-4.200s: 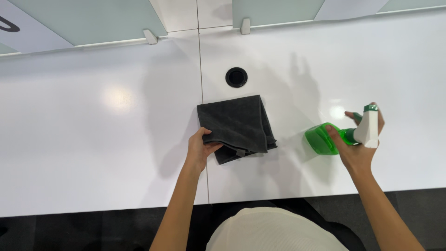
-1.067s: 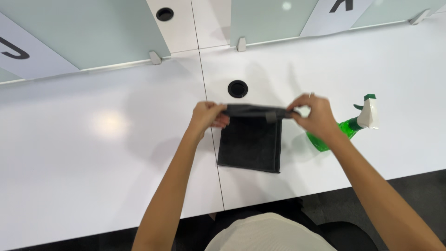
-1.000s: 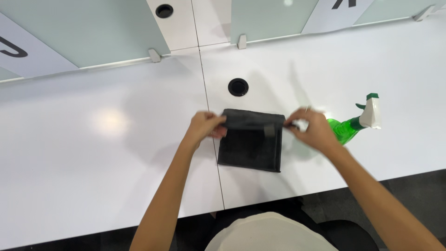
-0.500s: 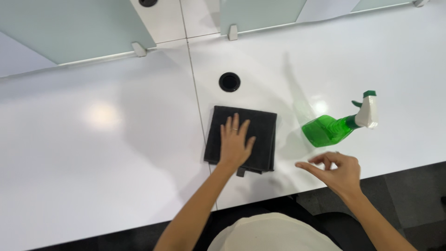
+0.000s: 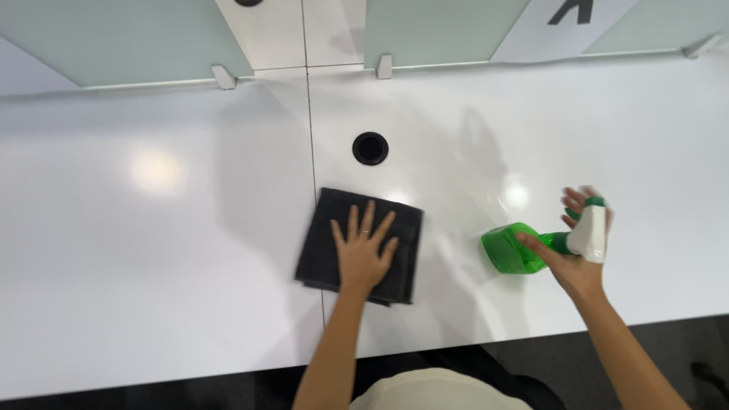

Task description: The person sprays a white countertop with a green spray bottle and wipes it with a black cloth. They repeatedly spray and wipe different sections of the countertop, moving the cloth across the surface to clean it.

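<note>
right hand (image 5: 581,258) now grips bottle (image 5: 524,247) on white desk (image 5: 152,250).

Single view, head-worn camera. Looks steeply down from above the person's own torso onto a white desk (image 5: 152,288), facing forward toward the frosted glass partition (image 5: 425,30) along the far edge, beyond both hands. Range: close, arm's reach; both forearms enter from the bottom edge. Left hand (image 5: 363,254) sits near frame centre, right hand (image 5: 581,254) toward the right side. Desk's near edge runs just behind the wrists. No second view to overlap
</note>
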